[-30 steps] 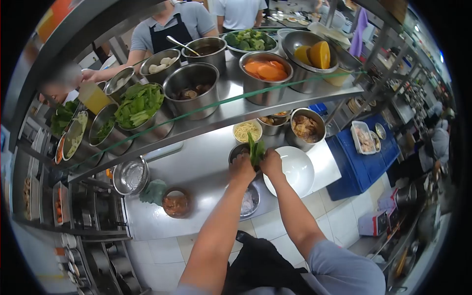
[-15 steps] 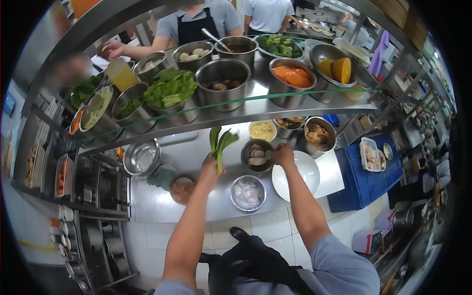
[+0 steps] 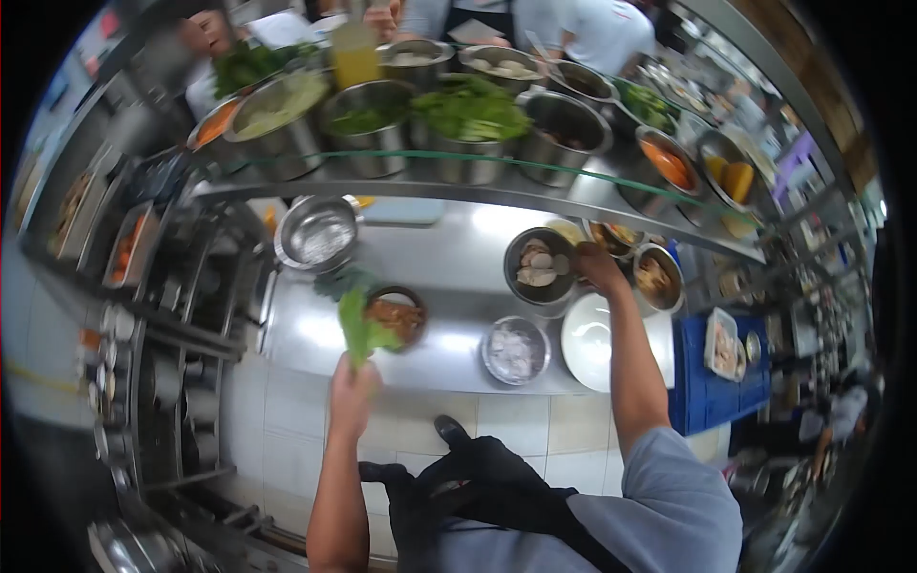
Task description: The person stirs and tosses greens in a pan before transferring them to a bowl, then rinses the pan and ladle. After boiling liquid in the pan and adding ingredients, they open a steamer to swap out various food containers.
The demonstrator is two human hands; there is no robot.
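Note:
My left hand (image 3: 351, 392) grips a bunch of green leafy vegetable (image 3: 362, 329) by its stems, held over the front edge of the steel counter (image 3: 449, 263), beside a small bowl of brown sauce (image 3: 394, 316). My right hand (image 3: 598, 265) rests at the rim of a metal bowl (image 3: 541, 268) holding pale mushroom-like pieces. I cannot see whether its fingers hold anything. A white plate (image 3: 590, 340) lies just under my right forearm.
A metal bowl of pale chopped pieces (image 3: 515, 350) sits between my arms. An empty steel bowl (image 3: 318, 232) stands at the counter's left. The shelf above (image 3: 458, 186) carries several steel pots of greens and other ingredients. People in aprons work behind it. A blue crate (image 3: 716, 377) is at right.
My left hand has pulled the greens back from over the mushroom bowl, leftward and down to the counter's front edge. My right hand stayed by that bowl. My view turned left.

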